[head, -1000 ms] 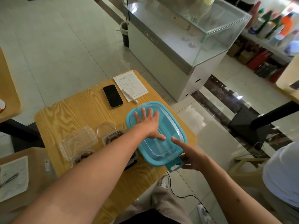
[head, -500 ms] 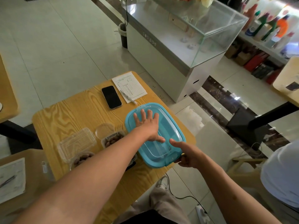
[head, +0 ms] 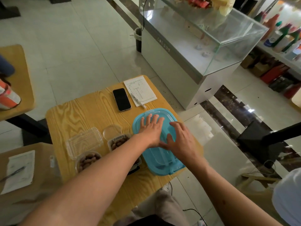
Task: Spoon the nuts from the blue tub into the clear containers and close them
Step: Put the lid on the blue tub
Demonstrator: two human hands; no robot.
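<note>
Blue tub point(head: 164, 162) lies under both flat hands, left point(head: 152, 129) and right point(head: 180, 141), fingers spread, no grip.

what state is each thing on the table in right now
blue tub: lid on, both hands pressing it
left hand: flat, fingers spread on the lid
right hand: fingers spread on the lid
near container: open, holds nuts
second container: open, holds nuts, partly behind the arm
phone: screen dark, lying flat
pen: lying on the paper
</note>
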